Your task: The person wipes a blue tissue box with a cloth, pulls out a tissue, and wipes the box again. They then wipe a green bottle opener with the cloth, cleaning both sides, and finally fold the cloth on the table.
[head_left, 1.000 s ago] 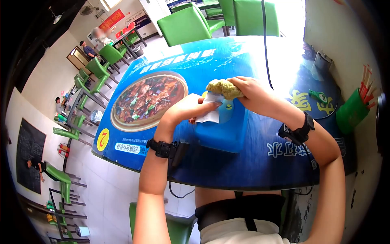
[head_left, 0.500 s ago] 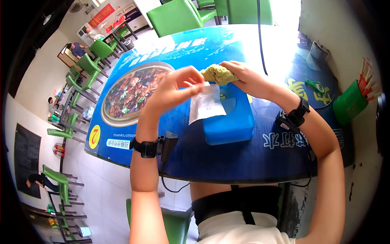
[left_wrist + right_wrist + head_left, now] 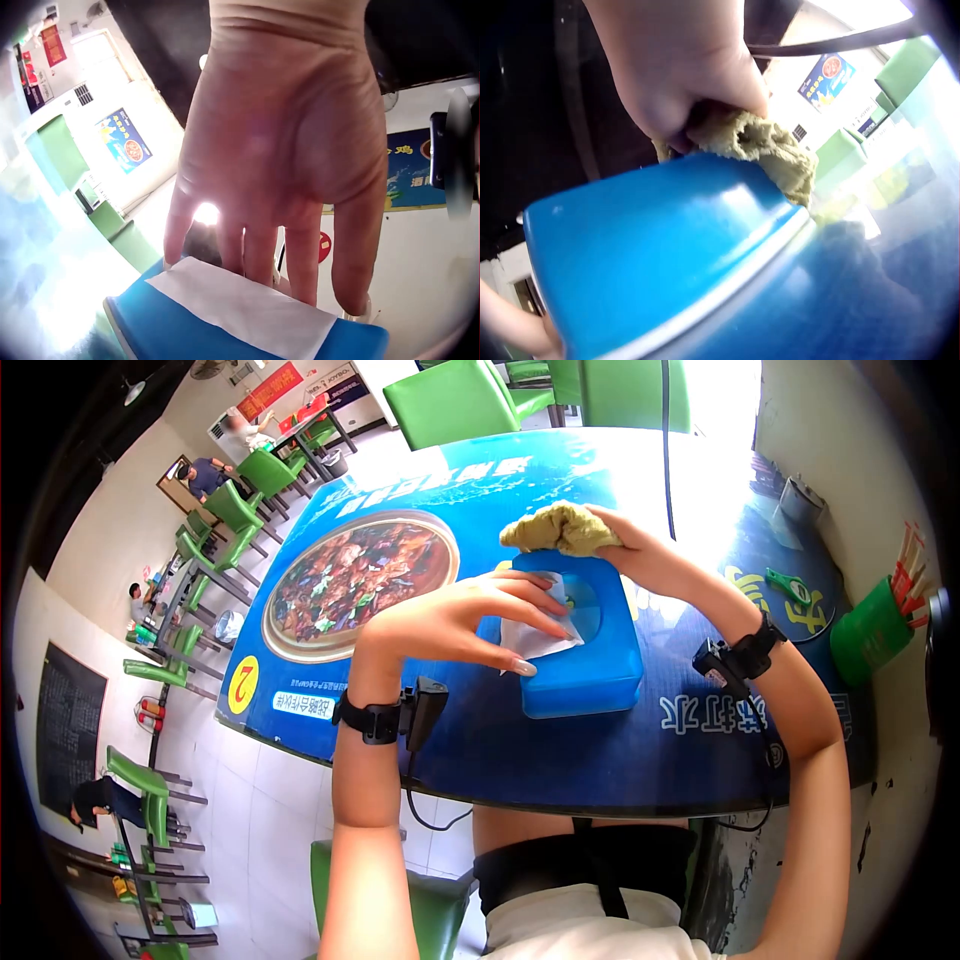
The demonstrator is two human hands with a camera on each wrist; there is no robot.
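A blue tissue box [image 3: 590,695] stands on the table, with a white tissue [image 3: 545,640] draped from its top opening over its left side. My left hand [image 3: 465,620] reaches across that side, palm down, its fingers spread and fairly straight over the tissue. In the left wrist view, its fingertips are right at the box's top edge, behind the tissue [image 3: 247,300]. My right hand [image 3: 640,555] grips a crumpled yellow-green cloth [image 3: 560,530] at the far end of the box. The right wrist view shows the cloth [image 3: 780,154] bunched under the curled fingers, against the box's end.
The table [image 3: 480,745] carries a printed food picture [image 3: 365,585]. Along the right wall stand a green holder [image 3: 870,630] of chopsticks and a metal can [image 3: 800,500], with a small green tool [image 3: 790,587] nearby. A dark cable [image 3: 667,450] hangs over the far side.
My left hand let go of the tissue, lifted off, then came down over it with fingers spread. The tissue now drapes over the box's side. My right hand keeps the cloth at the far end.
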